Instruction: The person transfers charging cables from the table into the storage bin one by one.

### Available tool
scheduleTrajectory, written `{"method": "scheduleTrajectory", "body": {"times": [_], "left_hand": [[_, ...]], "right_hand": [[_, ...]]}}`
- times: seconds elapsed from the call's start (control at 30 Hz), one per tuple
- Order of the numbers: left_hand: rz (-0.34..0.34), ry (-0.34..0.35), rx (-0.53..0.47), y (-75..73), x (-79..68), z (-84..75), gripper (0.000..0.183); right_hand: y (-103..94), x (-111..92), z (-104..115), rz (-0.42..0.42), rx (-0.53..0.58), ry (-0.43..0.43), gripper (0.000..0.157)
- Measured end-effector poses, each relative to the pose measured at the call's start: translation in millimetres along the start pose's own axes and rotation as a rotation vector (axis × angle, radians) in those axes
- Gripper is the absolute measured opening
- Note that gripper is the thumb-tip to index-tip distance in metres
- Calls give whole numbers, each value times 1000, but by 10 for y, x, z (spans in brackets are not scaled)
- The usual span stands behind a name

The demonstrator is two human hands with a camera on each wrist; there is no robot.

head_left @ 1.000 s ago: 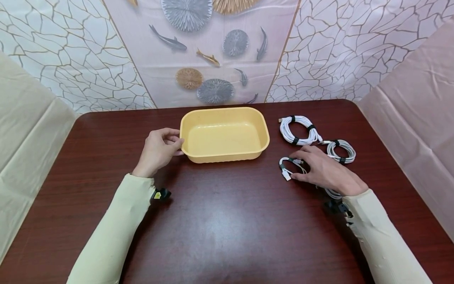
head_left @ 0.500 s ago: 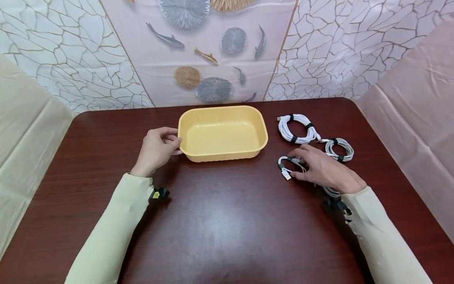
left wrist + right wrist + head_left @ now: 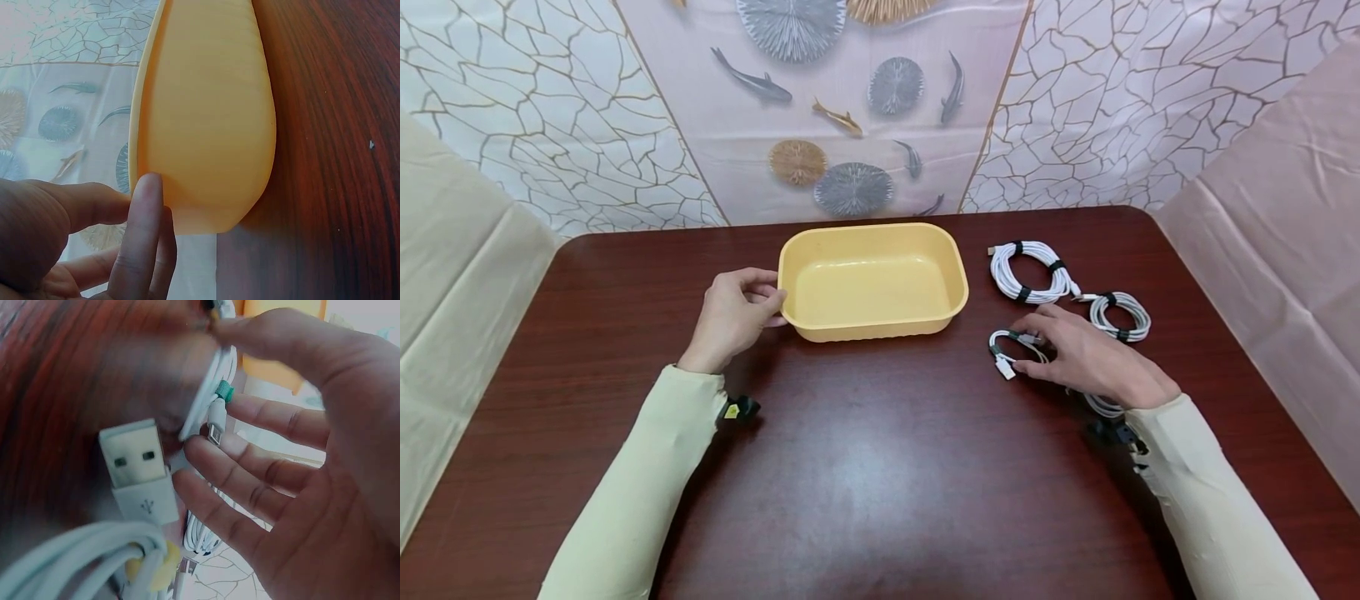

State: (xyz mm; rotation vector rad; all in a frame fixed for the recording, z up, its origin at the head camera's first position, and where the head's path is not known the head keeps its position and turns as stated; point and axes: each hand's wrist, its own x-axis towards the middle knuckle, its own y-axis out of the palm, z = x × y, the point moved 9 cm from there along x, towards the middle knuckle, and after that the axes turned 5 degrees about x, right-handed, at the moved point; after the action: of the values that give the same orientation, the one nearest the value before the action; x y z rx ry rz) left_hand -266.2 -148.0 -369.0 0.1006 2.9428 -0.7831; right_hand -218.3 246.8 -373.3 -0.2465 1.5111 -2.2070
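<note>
In the head view my left hand (image 3: 733, 317) pinches the left rim of a yellow plastic basin (image 3: 876, 333). Its thumb and fingers close on the wall in the left wrist view, where the basin's side (image 3: 209, 112) shows. On the right, my right hand (image 3: 1082, 354) spans a small coiled white USB cable (image 3: 997, 343) lying on the table. Thumb and index finger touch opposite sides of this coil; its green tie (image 3: 224, 391) shows near the index fingertip in the right wrist view. The palm hides part of the coil in the head view.
Beyond the right hand lie a large white cable coil (image 3: 1033, 296) with black ties and a smaller coiled cable (image 3: 1138, 321). Another coiled cable (image 3: 1103, 406) sits partly hidden under the right wrist. The dark wooden table (image 3: 865, 467) ends at patterned cloth walls behind.
</note>
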Motion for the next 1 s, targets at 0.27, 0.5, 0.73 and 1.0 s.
{"method": "scheduleTrajectory", "body": {"times": [0.27, 0.5, 0.73, 1.0], "left_hand": [[-1, 0, 5, -4, -1, 12, 37], [-4, 7, 8, -2, -1, 4, 36], [-13, 18, 14, -4, 1, 5, 36], [-14, 16, 18, -8, 11, 3, 35]], "right_hand": [[-36, 33, 9, -46, 4, -28, 21], [-34, 106, -2, -77, -18, -3, 15], [-21, 150, 15, -98, -44, -12, 9], [-14, 177, 7, -102, -54, 4, 8]]}}
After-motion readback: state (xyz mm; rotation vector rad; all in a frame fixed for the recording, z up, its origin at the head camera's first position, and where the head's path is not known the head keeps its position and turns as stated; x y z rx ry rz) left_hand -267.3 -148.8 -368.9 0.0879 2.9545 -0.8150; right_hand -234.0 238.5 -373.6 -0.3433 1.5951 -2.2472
